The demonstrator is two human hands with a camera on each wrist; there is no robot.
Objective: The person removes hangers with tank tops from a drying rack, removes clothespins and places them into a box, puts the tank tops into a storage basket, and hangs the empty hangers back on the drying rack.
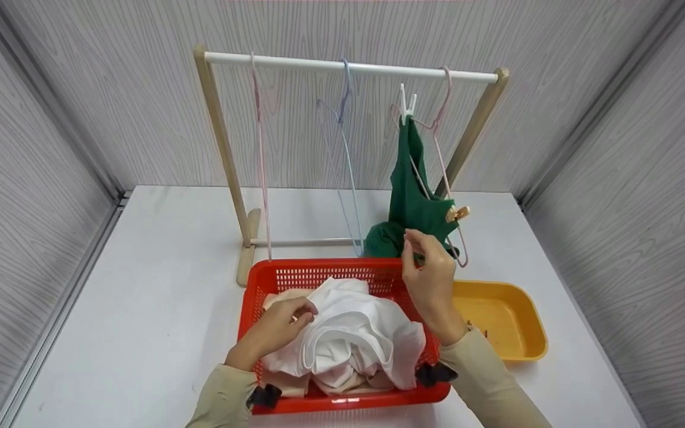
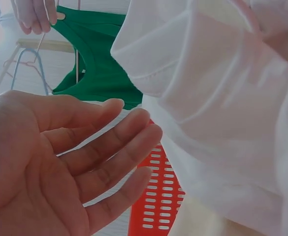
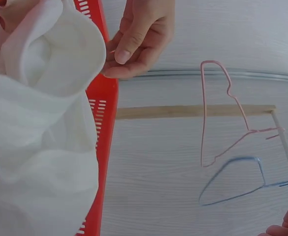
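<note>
My left hand (image 1: 277,327) hovers over the heap of white cloth (image 1: 360,318) in the red basket (image 1: 321,263), fingers loosely bent with nothing between them; the left wrist view shows its open palm beside the cloth. Above the basket's back right corner is my right hand (image 1: 431,279), its thumb and fingertips apart and holding nothing. Just behind it, a green sleeveless garment (image 1: 405,181) hangs on a pink hanger (image 1: 442,160). A white clothespin (image 1: 405,110) grips its upper strap, and a wooden clothespin (image 1: 457,214) its lower right side. The garment's lower part bunches behind the basket.
A rack with a white bar (image 1: 295,61) stands at the back. It also carries another pink hanger (image 1: 260,137) on the left and a blue hanger (image 1: 347,137) in the middle, both bare. Right of the basket sits a yellow tray (image 1: 536,333) with small clothespins inside, partly hidden by my arm.
</note>
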